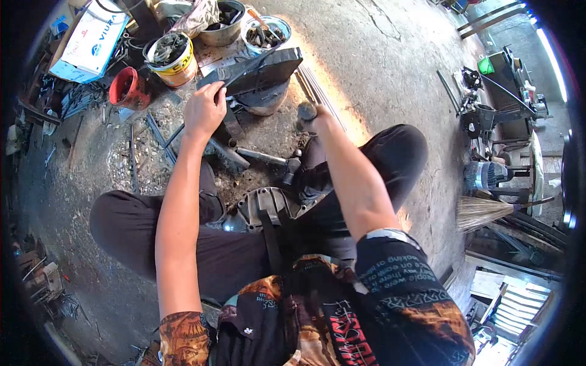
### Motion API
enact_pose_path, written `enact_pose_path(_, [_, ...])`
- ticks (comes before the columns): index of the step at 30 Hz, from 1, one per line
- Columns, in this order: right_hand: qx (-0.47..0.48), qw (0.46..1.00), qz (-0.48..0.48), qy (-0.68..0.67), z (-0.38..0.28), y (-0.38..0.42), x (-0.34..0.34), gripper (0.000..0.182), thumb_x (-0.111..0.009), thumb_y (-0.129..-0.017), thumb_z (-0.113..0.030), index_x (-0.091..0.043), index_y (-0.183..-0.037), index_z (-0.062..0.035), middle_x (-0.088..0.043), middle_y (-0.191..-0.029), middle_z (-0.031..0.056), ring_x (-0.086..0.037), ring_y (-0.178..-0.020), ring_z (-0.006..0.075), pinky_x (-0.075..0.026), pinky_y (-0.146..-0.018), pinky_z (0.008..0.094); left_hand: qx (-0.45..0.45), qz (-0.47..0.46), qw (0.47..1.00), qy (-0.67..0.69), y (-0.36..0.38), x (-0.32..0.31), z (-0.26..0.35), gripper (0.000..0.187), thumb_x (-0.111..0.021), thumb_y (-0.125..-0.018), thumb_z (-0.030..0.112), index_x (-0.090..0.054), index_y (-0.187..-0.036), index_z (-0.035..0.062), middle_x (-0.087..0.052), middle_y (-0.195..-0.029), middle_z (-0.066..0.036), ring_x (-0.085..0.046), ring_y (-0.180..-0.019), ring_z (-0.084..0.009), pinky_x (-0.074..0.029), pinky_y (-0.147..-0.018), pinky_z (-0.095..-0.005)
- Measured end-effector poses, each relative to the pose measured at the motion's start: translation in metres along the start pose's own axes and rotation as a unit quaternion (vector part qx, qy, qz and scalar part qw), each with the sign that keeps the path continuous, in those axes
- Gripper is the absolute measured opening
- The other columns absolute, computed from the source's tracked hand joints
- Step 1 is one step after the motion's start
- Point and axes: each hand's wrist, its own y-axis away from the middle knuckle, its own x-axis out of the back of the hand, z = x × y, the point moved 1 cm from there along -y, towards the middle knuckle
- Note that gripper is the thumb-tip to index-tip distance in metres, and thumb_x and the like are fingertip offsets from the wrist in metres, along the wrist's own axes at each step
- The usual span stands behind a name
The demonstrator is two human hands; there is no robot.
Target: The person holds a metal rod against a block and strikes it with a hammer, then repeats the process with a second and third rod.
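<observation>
I sit on the ground with my knees spread. My left hand (205, 110) rests on the near end of a dark flat metal piece (256, 70), holding it down on a round block (264, 100). My right hand (314, 117) is closed around a dark rounded handle or tool head (304, 110) just right of that block. A hammer (268, 158) lies on the ground between my legs, next to a grey metal casing (268, 204).
Several buckets and tins of scrap stand behind the block: a yellow one (174, 61), a red one (127, 88), a metal bowl (223, 21) and a blue-rimmed tin (267, 32). A white box (91, 39) lies far left. A broom (488, 210) and machinery (500, 91) are at the right.
</observation>
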Motion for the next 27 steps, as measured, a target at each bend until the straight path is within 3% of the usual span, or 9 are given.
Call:
enact_pose_path(3, [0.082,0.994,0.070,-0.018,0.037,-0.066,0.021,0.032,-0.043,-0.101,-0.027,-0.064,-0.110,-0.0051,-0.072,-0.101,0.0125,-0.070,-0.088,0.0301,-0.058,-0.083,0.0463,-0.008,0.001,1.000,-0.007,0.003,-0.001,-0.005,0.017,-0.063,-0.093,0.014,-0.071,-0.101,0.0022,-0.070,-0.093,-0.017,-0.068,-0.084,-0.0381,-0.055,-0.074,-0.0442])
enact_pose_path(5, [0.016,0.998,0.062,-0.028,0.033,-0.218,0.090,0.026,-0.047,-0.101,-0.026,-0.066,-0.105,-0.0104,-0.071,-0.101,0.0102,-0.070,-0.085,0.0261,-0.058,-0.078,0.0449,-0.005,-0.007,1.000,0.001,0.005,0.001,-0.006,0.017,-0.063,-0.093,0.014,-0.071,-0.102,0.0021,-0.070,-0.092,-0.017,-0.068,-0.084,-0.0383,-0.055,-0.074,-0.0442])
enact_pose_path(7, [-0.022,0.993,0.016,-0.113,0.036,-0.230,0.089,0.027,-0.046,-0.100,-0.025,-0.067,-0.092,-0.0098,-0.071,-0.088,0.0119,-0.070,-0.074,0.0273,-0.061,-0.067,0.0471,-0.009,-0.013,1.000,0.019,0.005,0.000,-0.009,0.017,-0.063,-0.093,0.014,-0.071,-0.102,0.0015,-0.070,-0.091,-0.018,-0.067,-0.083,-0.0392,-0.055,-0.073,-0.0444])
enact_pose_path(10, [-0.009,1.000,0.024,-0.005,0.034,-0.224,0.069,0.028,-0.044,-0.100,-0.027,-0.065,-0.097,-0.0096,-0.069,-0.089,0.0133,-0.070,-0.075,0.0287,-0.060,-0.065,0.0490,-0.006,-0.015,0.999,0.028,0.004,-0.002,-0.008,0.017,-0.064,-0.093,0.014,-0.071,-0.102,0.0012,-0.069,-0.090,-0.018,-0.067,-0.082,-0.0394,-0.054,-0.072,-0.0448])
enact_pose_path(16, [-0.070,0.982,-0.131,0.113,0.043,-0.157,0.039,0.031,-0.041,-0.101,-0.032,-0.060,-0.108,-0.0098,-0.065,-0.091,0.0157,-0.068,-0.078,0.0330,-0.058,-0.065,0.0551,-0.002,-0.023,0.999,0.025,0.003,-0.004,-0.006,0.017,-0.063,-0.094,0.013,-0.071,-0.102,0.0001,-0.070,-0.091,-0.019,-0.067,-0.081,-0.0399,-0.054,-0.072,-0.0453])
enact_pose_path(19, [0.043,0.957,0.173,0.228,0.053,-0.108,0.028,0.042,-0.049,-0.096,-0.048,-0.062,-0.114,-0.0130,-0.065,-0.099,0.0154,-0.067,-0.083,0.0350,-0.055,-0.066,0.0531,0.003,-0.023,1.000,0.020,0.003,-0.005,-0.003,0.018,-0.062,-0.095,0.012,-0.070,-0.103,-0.0008,-0.070,-0.095,-0.019,-0.068,-0.085,-0.0396,-0.055,-0.074,-0.0447])
enact_pose_path(22, [0.132,0.898,0.264,0.328,0.053,-0.121,0.049,0.054,-0.052,-0.094,-0.052,-0.063,-0.123,-0.0084,-0.067,-0.107,0.0167,-0.066,-0.093,0.0358,-0.055,-0.078,0.0517,0.012,-0.020,0.999,0.021,0.003,-0.004,-0.004,0.018,-0.060,-0.097,0.013,-0.069,-0.104,-0.0008,-0.071,-0.099,-0.019,-0.068,-0.088,-0.0395,-0.055,-0.077,-0.0444])
enact_pose_path(23, [0.151,0.831,0.268,0.464,0.050,-0.125,0.053,0.063,-0.051,-0.095,-0.052,-0.067,-0.122,0.0024,-0.061,-0.133,0.0252,-0.060,-0.125,0.0348,-0.049,-0.100,0.0431,0.004,-0.014,1.000,0.024,0.003,-0.005,-0.006,0.018,-0.060,-0.097,0.014,-0.069,-0.104,-0.0002,-0.071,-0.099,-0.019,-0.068,-0.088,-0.0396,-0.055,-0.077,-0.0447])
enact_pose_path(27, [0.221,0.748,0.276,0.562,0.038,-0.047,0.018,0.059,-0.057,-0.091,-0.048,-0.068,-0.119,0.0026,-0.064,-0.127,0.0276,-0.062,-0.121,0.0386,-0.049,-0.100,0.0461,-0.001,0.011,0.999,0.032,-0.002,-0.001,-0.009,0.018,-0.061,-0.095,0.016,-0.070,-0.102,0.0024,-0.071,-0.097,-0.017,-0.068,-0.086,-0.0389,-0.055,-0.075,-0.0449])
